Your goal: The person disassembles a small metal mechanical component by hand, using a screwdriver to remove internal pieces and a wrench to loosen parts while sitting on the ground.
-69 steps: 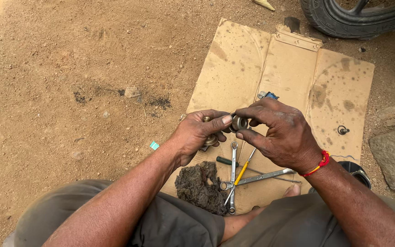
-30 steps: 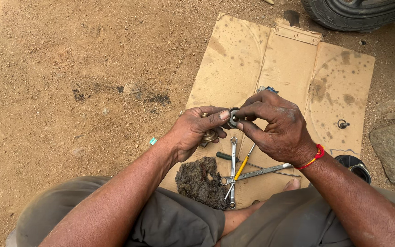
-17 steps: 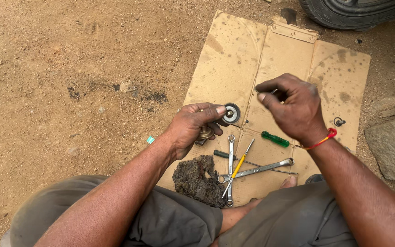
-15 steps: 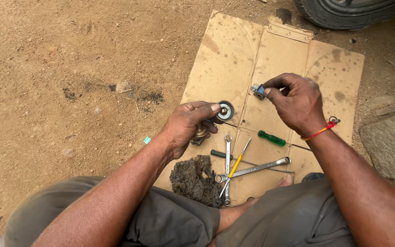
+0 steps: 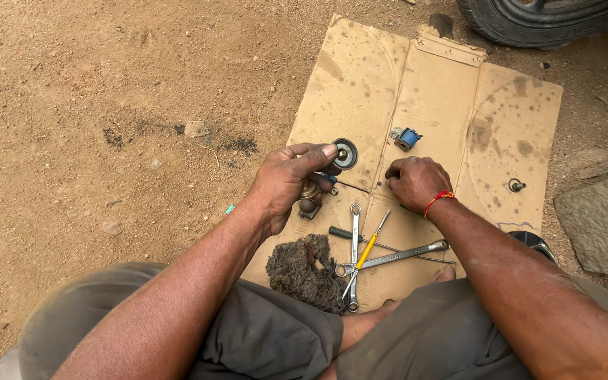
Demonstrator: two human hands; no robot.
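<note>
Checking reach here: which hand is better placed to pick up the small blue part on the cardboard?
Probably the right hand: it rests empty-looking just below the blue part, while the left hand holds a round black disc.

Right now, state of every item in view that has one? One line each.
left hand: shut on round metal part, held upright
right hand: closed in a fist, knuckles on cardboard
blue part: lying loose on cardboard
spanners: lying crossed, untouched
yellow screwdriver: lying across spanners
rag: crumpled, dirty
cardboard: unfolded flat, stained
</note>
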